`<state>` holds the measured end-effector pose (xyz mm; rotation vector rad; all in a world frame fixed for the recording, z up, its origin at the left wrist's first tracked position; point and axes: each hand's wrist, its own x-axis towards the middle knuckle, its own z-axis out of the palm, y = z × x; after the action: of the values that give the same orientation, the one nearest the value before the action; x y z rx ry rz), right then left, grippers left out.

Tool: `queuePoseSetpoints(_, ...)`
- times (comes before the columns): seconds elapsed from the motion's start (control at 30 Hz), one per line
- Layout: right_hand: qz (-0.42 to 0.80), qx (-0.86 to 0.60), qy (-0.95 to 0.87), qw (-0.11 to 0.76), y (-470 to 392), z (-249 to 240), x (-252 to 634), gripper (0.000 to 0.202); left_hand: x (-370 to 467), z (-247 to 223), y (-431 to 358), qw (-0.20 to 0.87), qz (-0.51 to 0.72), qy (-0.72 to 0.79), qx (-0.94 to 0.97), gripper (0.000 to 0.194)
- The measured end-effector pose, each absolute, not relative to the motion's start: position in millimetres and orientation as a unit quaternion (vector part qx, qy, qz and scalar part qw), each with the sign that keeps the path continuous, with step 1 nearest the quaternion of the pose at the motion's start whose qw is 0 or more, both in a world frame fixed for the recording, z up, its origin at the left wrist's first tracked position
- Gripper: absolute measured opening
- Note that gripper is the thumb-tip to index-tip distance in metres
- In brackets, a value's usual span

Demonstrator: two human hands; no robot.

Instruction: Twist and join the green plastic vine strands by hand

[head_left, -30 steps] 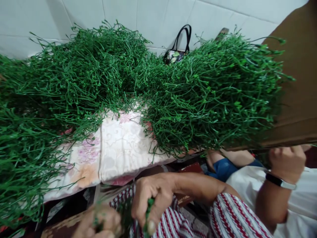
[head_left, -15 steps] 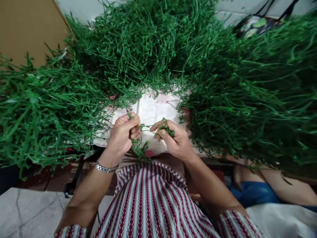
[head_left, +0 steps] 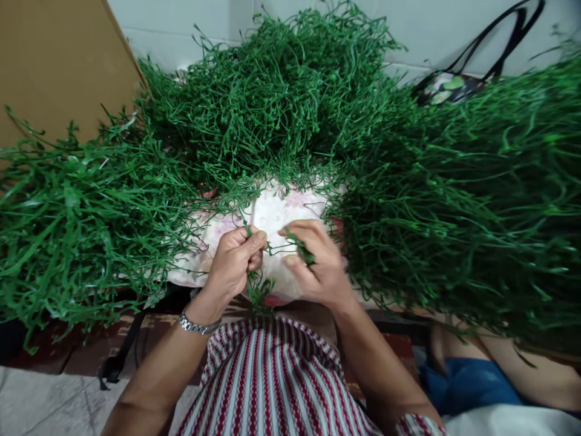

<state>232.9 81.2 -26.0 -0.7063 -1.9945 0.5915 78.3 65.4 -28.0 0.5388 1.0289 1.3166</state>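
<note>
Left hand (head_left: 236,260): fingers curled, thumb against index finger. Right hand (head_left: 320,263) (slightly blurred): thumb and index finger apart. Both forearms (head_left: 381,369) angle inward.

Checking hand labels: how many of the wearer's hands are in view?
2: left hand, just left of centre, gripping green stems; right hand, facing it, curled loosely about more stems. Neither hand is fully hidden.

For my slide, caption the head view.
Left hand pinches thin green stems beside curled right hand, near white floral cloth.
</note>
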Motion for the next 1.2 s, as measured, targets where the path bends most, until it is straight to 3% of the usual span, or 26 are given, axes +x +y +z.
queuePoseSetpoints(0.1,0.317,-0.267,-0.804,0.426,88,-39,220,0.041,80,-27,64,0.662,0.560,0.437,0.238,0.027)
queuePoseSetpoints(0.27,0.389,-0.346,-0.732,0.440,80,-55,211,0.023,77,-32,65,0.659,0.530,0.467,0.259,0.025)
queuePoseSetpoints(0.37,0.411,-0.402,-0.707,0.411,75,-56,211,0.012,78,-39,67,0.603,0.553,0.493,0.295,0.025)
queuePoseSetpoints(0.5,0.454,-0.421,-0.691,0.371,76,-57,211,0.019,82,-48,70,0.522,0.577,0.522,0.349,0.027)
queuePoseSetpoints(0.73,0.525,-0.440,-0.586,0.433,75,-52,206,0.020,90,-50,75,0.523,0.604,0.494,0.343,0.027)
queuePoseSetpoints(0.9,0.634,-0.405,-0.512,0.415,74,-52,203,0.031,93,-53,75,0.453,0.604,0.527,0.391,0.025)
queuePoseSetpoints(1.03,0.606,-0.409,-0.560,0.390,68,-52,204,0.034,90,-53,85,0.426,0.622,0.553,0.353,0.026)
queuePoseSetpoints(1.2,0.463,-0.369,-0.705,0.391,47,-39,212,0.030,81,-48,100,0.453,0.663,0.517,0.295,0.027)
